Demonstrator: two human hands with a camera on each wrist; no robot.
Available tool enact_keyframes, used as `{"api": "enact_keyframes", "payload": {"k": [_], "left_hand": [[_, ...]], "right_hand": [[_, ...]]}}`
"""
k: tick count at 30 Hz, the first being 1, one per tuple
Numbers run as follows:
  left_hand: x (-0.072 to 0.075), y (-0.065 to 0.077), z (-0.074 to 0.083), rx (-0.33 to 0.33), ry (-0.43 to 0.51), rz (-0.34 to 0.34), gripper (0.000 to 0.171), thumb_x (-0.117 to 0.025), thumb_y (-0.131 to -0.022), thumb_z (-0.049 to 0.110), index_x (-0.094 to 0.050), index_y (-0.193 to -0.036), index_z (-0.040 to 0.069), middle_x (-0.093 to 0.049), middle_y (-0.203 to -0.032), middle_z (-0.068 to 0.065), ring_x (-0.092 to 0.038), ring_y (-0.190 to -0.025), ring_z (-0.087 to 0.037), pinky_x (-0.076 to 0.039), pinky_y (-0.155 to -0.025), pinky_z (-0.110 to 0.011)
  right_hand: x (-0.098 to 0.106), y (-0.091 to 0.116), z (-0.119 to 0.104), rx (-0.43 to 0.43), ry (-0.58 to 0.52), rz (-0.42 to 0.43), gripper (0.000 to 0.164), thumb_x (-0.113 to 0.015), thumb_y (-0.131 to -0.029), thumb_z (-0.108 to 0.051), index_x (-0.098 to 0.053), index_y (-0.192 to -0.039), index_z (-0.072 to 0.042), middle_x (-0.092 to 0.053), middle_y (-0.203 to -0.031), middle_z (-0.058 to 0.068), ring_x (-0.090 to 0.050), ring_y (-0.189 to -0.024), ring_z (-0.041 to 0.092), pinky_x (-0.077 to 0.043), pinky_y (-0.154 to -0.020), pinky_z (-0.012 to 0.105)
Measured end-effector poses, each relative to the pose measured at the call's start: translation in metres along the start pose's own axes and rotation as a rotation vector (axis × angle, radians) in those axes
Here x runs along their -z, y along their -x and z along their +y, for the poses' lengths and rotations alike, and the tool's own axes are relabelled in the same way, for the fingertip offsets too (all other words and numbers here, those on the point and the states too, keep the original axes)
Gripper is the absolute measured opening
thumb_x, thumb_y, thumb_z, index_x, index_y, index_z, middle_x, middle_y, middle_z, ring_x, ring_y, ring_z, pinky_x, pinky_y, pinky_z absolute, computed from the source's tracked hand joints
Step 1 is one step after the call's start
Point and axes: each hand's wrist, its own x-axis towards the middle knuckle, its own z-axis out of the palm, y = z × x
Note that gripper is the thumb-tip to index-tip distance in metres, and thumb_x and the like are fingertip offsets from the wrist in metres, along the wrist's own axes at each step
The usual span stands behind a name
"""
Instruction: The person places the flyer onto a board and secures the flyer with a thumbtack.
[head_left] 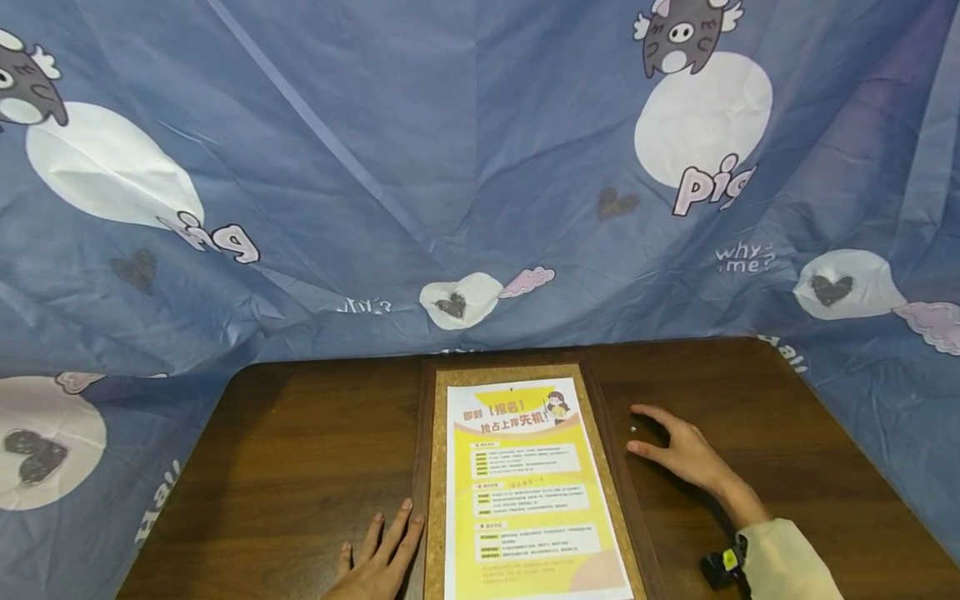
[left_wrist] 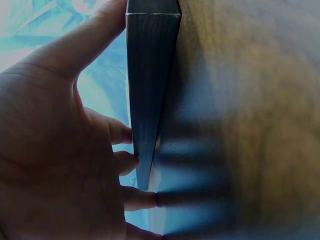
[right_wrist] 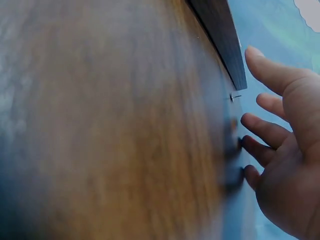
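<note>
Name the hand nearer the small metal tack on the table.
The right hand: its thumb and fingers flank the tack; the left hand is across the board.

A brown-framed cork board (head_left: 525,374) lay on the tabletop (head_left: 315,442), its far end close to the blue cloth (head_left: 420,125) printed with pigs and hearts. A yellow and white poster (head_left: 525,467) covered most of the cork. The left hand (head_left: 375,562) was at the board's left side, fingers straight and slightly spread. The right hand (head_left: 686,454) was to its right, thumb and index finger apart, a tiny shiny pin (head_left: 633,429) between their tips. A black device (head_left: 722,568) showed beside the pale sleeve (head_left: 791,562)
</note>
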Motion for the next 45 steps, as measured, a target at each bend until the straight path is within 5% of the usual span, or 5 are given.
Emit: {"api": "enact_keyframes", "payload": {"k": [18, 25, 45], "left_hand": [[0.000, 0.001, 0.000, 0.003, 0.006, -0.008, 0.107, -0.062, -0.082, 0.071, -0.021, -0.157, 0.007, -0.005, -0.162, -0.017, -0.021, -0.137, -0.059, -0.020, -0.082, -0.088], [0.000, 0.001, 0.000, 0.003, 0.011, -0.006, 0.107, -0.063, -0.082, 0.071, -0.021, -0.157, 0.006, -0.004, -0.163, -0.016, -0.021, -0.137, -0.059, -0.020, -0.083, -0.088], [-0.001, 0.001, -0.002, -0.012, 0.015, -0.001, 0.107, -0.063, -0.082, 0.071, -0.019, -0.158, 0.007, 0.005, -0.163, -0.007, -0.021, -0.137, -0.059, -0.020, -0.082, -0.089]], "right_hand": [[-0.006, -0.003, 0.014, 0.102, 0.021, 0.087, 0.051, -0.079, -0.086, -0.020, -0.061, -0.130, 0.001, -0.052, -0.140, 0.022, -0.039, -0.133, 0.045, -0.031, -0.102, 0.065], [-0.014, -0.007, 0.015, 0.195, 0.057, 0.198, 0.035, -0.080, -0.083, -0.008, -0.069, -0.115, 0.001, -0.060, -0.129, 0.022, -0.049, -0.123, 0.044, -0.035, -0.096, 0.062], [-0.021, -0.009, 0.016, 0.200, 0.030, 0.263, 0.017, -0.079, -0.082, -0.004, -0.078, -0.099, -0.006, -0.062, -0.124, 0.023, -0.048, -0.119, 0.045, -0.027, -0.093, 0.067]]}}
